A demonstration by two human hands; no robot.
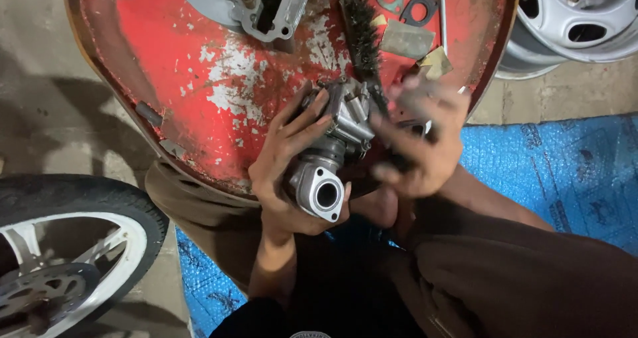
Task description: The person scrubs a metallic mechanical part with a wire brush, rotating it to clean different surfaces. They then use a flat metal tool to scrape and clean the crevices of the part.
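Observation:
My left hand [287, 160] grips a grey metal carburettor [332, 152] over the near edge of a worn red round metal surface [199, 79]. Its round intake flange [321, 196] points toward me. My right hand [423, 136] is blurred, right beside the carburettor's right side, with fingers bent around a small dark thing that I cannot make out. A wire brush [362, 32] lies on the red surface just beyond both hands.
A grey metal engine part [246, 2] sits at the far side of the red surface, with gaskets [419, 9] and paper scraps [407, 40] to the right. A motorcycle wheel [66, 245] stands at left, a steel rim [578, 15] top right, blue sheeting [558, 172] underfoot.

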